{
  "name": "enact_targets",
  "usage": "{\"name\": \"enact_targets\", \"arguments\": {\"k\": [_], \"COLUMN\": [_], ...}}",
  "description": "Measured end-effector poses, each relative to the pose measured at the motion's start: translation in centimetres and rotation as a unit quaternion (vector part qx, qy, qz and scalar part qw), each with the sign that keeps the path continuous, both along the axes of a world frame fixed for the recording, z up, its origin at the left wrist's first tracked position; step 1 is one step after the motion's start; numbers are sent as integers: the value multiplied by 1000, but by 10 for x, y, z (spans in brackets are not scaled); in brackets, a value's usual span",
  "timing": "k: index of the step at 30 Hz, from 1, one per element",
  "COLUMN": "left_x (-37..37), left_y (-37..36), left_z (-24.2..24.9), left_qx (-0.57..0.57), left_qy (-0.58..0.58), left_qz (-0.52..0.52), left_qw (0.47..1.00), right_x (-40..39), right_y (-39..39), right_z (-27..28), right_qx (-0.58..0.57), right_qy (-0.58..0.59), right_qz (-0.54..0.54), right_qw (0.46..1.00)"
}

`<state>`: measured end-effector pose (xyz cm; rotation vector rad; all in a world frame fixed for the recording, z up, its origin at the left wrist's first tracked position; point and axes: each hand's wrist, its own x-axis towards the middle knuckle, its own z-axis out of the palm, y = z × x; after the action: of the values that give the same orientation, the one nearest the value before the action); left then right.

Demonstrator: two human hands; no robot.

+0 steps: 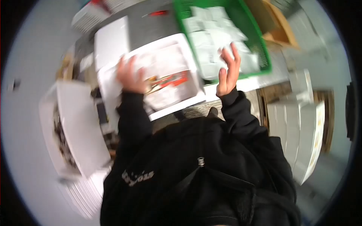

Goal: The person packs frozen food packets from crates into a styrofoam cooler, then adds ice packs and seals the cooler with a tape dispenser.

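Note:
My left hand [131, 78] hovers over the left side of a white foam box [174, 110], its fingers spread and smeared by motion, with nothing seen in them. Inside that box lie whitish packs [160, 60] and a red-and-gold printed item [169, 80], partly covered by my left hand. My right hand [230, 71] is raised near the front edge of a green plastic crate [267, 56], palm turned inward, fingers apart and holding nothing. Several flat pale packs [209, 39] fill much of the crate.
A white foam lid [112, 42] lies behind the box, and a red-handled tool [158, 13] rests on the grey table [145, 26]. An open cardboard box [281, 28] stands beyond the crate. White foam boxes flank me, left [81, 128] and right [294, 120].

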<state>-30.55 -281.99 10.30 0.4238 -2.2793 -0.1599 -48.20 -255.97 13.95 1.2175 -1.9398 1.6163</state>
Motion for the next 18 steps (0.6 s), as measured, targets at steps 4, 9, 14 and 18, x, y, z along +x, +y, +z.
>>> {"name": "enact_targets", "arguments": {"k": [4, 9, 14, 18], "left_x": [5, -39, -47, 38], "left_y": [121, 229, 259, 268], "left_z": [74, -31, -268, -307], "left_qx": [381, 509, 766, 728], "left_qy": [44, -253, -403, -415], "left_qz": [-148, -492, -54, 122], "left_qw": [911, 659, 498, 533], "right_x": [-3, 34, 63, 68], "right_y": [140, 297, 384, 450], "right_z": [-90, -343, -378, -392], "right_qx": [23, 544, 379, 170], "right_qy": [-161, -472, -694, -787], "right_qz": [-71, 21, 47, -86], "right_qw": [984, 694, 610, 586]}}
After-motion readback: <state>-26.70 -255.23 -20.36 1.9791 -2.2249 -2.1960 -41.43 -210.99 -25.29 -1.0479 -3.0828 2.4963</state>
